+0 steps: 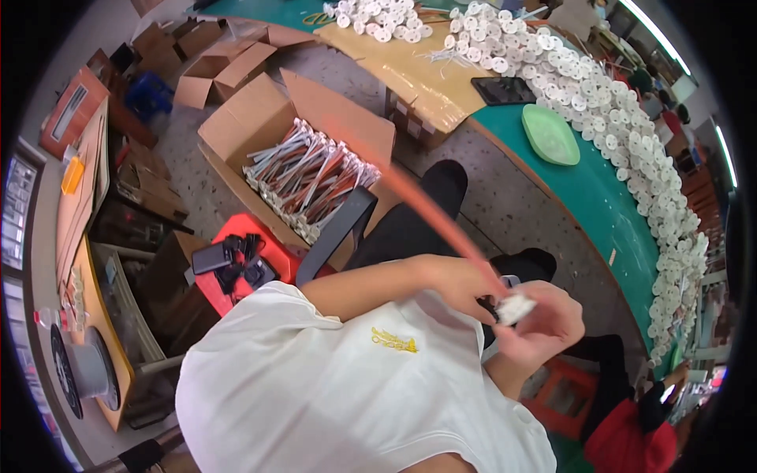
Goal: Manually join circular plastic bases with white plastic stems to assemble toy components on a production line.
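Nearer than the open carton (pixel 246 118), left hand (pixel 461 285) and right hand (pixel 552 322) pinch an orange strip (pixel 443 222) by its white end (pixel 516 307), seemingly to steady it; similar strips (pixel 303 177) fill the carton; white discs (pixel 587 94) lie right of it

On your right, discs (pixel 631 142) line the tabletop's (pixel 611 213) far edge, a tray (pixel 550 135) lies between them and its near edge, and on your left strips (pixel 307 177) fill a carton (pixel 244 118) beyond a stool (pixel 281 251) bearing adapters (pixel 213 258).

Downward fisheye view from the head
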`<state>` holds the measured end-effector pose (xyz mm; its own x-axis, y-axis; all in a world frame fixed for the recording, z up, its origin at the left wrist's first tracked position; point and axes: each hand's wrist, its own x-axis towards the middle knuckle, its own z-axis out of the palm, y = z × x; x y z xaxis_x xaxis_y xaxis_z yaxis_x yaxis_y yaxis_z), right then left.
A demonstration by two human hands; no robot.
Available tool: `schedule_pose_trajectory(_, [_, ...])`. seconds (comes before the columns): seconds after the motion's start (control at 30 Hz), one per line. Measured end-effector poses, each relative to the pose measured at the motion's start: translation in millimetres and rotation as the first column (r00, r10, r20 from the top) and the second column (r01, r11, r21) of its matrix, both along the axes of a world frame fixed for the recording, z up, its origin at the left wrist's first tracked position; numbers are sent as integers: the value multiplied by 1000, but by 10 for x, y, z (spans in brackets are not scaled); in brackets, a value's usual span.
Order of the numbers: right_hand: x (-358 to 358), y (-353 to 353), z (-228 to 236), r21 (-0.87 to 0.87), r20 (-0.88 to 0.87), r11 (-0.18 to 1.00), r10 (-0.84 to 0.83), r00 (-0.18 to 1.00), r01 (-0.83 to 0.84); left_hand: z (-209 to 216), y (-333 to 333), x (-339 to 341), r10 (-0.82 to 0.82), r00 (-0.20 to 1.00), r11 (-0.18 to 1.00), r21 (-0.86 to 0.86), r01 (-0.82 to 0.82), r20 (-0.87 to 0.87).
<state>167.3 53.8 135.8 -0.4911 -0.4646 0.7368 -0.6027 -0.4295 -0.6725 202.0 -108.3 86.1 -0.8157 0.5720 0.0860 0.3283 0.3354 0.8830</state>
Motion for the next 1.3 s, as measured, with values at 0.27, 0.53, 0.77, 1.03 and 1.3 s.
schedule_pose_trajectory(0.27, [-33,304,-136,-36,-227,818,-567,792,575,-169,-142,184,-8,999,894,-448,-14,-46])
schedule_pose_trajectory(0.53, [-150,834,-14,-470,-195,381,-924,328,796,103,-273,196,127,942,985,-71,-156,-310])
schedule_pose_trajectory(0.77, [-91,1015,56,-515,-190,522,-843,503,680,233,-203,197,104,940,984,-105,-145,-326])
schedule_pose_trajectory(1.03, [-32,1378,99,-153,-52,569,-821,569,808,384,-62,356,385,895,918,-9,-397,-224])
schedule_pose_trajectory(1.3, [-6,1381,81,-212,-159,641,-767,621,738,345,247,391,444,890,891,164,-424,-109])
